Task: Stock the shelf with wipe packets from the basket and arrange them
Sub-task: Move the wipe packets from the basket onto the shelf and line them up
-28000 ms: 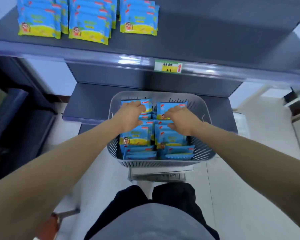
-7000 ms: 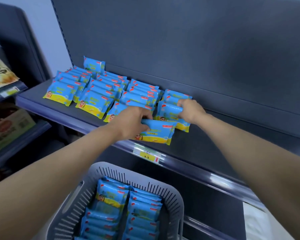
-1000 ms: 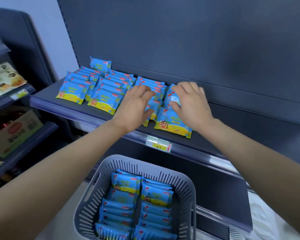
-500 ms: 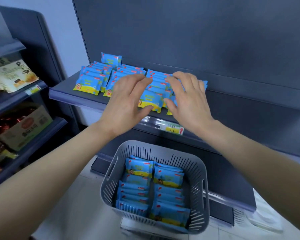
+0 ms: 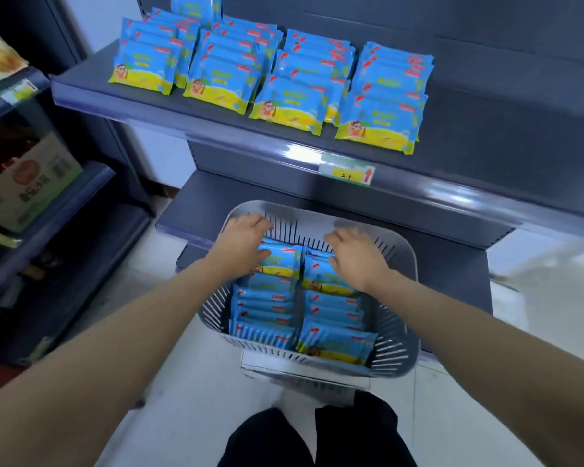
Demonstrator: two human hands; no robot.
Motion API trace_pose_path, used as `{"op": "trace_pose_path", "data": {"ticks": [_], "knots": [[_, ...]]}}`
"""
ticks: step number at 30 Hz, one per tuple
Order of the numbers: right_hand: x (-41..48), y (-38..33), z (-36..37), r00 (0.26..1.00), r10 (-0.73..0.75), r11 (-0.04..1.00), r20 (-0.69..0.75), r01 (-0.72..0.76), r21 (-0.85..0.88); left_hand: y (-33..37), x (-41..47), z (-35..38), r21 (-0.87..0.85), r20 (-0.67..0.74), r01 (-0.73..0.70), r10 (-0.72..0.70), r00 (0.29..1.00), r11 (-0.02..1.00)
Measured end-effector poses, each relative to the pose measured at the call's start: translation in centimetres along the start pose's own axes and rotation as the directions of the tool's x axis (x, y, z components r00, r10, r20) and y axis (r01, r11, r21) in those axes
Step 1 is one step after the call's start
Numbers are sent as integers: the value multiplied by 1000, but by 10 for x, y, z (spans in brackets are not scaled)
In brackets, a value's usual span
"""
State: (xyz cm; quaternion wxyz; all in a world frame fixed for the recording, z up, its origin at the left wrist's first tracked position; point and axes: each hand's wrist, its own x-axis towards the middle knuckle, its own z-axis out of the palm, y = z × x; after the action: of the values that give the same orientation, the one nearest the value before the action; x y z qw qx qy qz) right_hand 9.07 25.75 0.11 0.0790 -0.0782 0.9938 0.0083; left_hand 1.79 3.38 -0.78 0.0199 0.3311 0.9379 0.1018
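Blue and yellow wipe packets lie in two columns inside the grey slotted basket (image 5: 408, 274) on the floor stand below me. Over the far end of the left column hovers my left hand (image 5: 240, 242), its fingers loosely bent and its thumb touching the top packet (image 5: 280, 261). My right hand (image 5: 358, 257) is spread over the top packet of the right column (image 5: 321, 281). Neither hand grips a packet. On the dark shelf (image 5: 486, 129) above, the stocked wipe packets (image 5: 294, 96) lie in overlapping columns.
A price tag (image 5: 348, 171) sits on the shelf's front rail. To the right of the packets the shelf surface is bare. A side rack at the left holds a cardboard box (image 5: 24, 183) and other goods. My dark trousers (image 5: 314, 436) show at the bottom.
Both hands have dropped from the shelf's packets down into the basket, and my view has tilted downward with them.
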Motion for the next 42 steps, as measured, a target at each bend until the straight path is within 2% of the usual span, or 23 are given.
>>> {"op": "trace_pose_path", "data": {"ticks": [4,9,16,22,28,31,35,39,42], "knots": [[3,11,45,987,82,996,138,-77,-42,-11,2,36,17,86,77,-78,993,997],[11,16,83,969,144,990,203,-141,-27,-16,15,74,61,171,105,-115,979,993],[21,13,101,963,219,975,154,-213,-56,-23,31,105,171,206,137,-171,964,976],[15,16,102,922,253,967,293,-247,-58,-21,39,115,315,142,193,-248,958,929],[10,18,60,955,215,974,205,-225,25,-20,46,109,400,232,145,-253,939,905],[6,16,23,978,176,983,112,-180,24,-15,45,94,324,292,118,-218,931,939],[-3,14,-43,992,124,992,-32,-123,20,-3,47,36,156,331,113,-159,930,981],[-22,31,-119,975,118,993,-189,-117,18,24,52,-42,38,318,23,-34,948,999],[-32,60,-173,943,169,986,-286,-165,36,51,64,-96,-36,292,-27,37,956,999]]}}
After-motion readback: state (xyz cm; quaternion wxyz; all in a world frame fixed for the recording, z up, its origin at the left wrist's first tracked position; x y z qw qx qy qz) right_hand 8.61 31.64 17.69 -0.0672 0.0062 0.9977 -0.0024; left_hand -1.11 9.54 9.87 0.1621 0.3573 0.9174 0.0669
